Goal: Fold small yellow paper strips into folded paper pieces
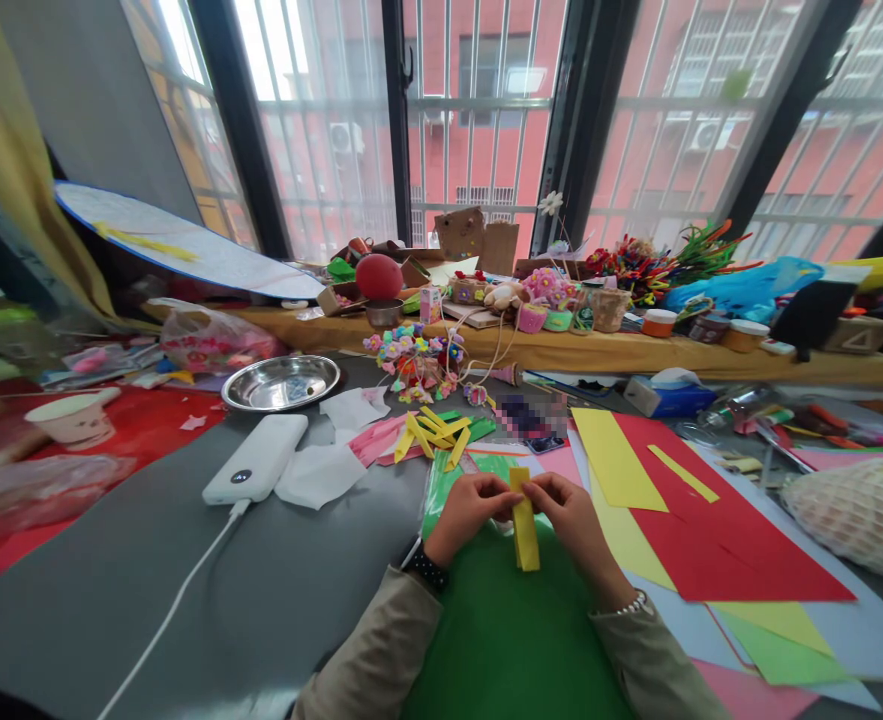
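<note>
A folded yellow paper strip (527, 540) hangs upright between my hands, above a green sheet (516, 640). My left hand (473, 510) pinches its upper part from the left side. From the right, my right hand (572, 512) grips the same part, thumb and fingertips pressed together. Just beyond my hands lies a small pile of folded yellow paper pieces (433, 435). A flat yellow strip (682, 473) rests on the red paper (741, 530) to the right, beside a wider yellow sheet (617, 460).
On the left are a white power bank (257, 460) with its cable, white paper scraps (321, 475) and a steel plate (282, 384). Small craft flowers (418, 360) stand at the back, below a crowded window ledge (321, 328). A blue tissue box (670, 397) sits back right.
</note>
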The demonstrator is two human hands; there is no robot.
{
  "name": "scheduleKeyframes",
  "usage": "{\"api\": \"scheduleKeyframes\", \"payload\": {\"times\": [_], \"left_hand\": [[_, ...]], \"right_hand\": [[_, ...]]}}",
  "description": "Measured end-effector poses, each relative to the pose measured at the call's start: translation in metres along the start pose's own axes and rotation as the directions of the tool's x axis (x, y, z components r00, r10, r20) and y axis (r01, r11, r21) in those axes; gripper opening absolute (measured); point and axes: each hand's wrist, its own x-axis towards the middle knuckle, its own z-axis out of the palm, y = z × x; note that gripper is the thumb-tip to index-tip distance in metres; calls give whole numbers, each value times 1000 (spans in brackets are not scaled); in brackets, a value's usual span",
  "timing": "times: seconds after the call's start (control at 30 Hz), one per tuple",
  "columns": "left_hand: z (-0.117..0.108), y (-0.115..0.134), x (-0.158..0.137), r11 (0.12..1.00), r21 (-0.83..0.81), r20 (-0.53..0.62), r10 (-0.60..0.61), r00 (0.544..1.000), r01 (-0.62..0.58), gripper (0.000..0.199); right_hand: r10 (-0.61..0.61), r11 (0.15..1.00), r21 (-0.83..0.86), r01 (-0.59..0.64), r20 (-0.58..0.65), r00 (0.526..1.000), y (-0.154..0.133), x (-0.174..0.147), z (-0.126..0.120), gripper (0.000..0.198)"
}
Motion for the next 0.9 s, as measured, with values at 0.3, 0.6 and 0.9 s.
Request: {"api": "scheduleKeyframes", "payload": {"times": [0.3, 0.6, 0.9], "left_hand": [[0, 6, -1, 996, -72, -1, -52, 999, 52, 27], [0, 0, 0, 997, -62, 52, -35, 998, 38, 25], [-1, 1, 0, 995, -75, 45, -57, 997, 60, 30]], "right_hand": [[33, 998, 43, -34, 34, 999, 0, 0, -2, 24], [-18, 999, 31, 19, -28, 999, -1, 1, -1, 21], [-8, 1000, -29, 8, -24, 1000, -6, -1, 0, 31]]}}
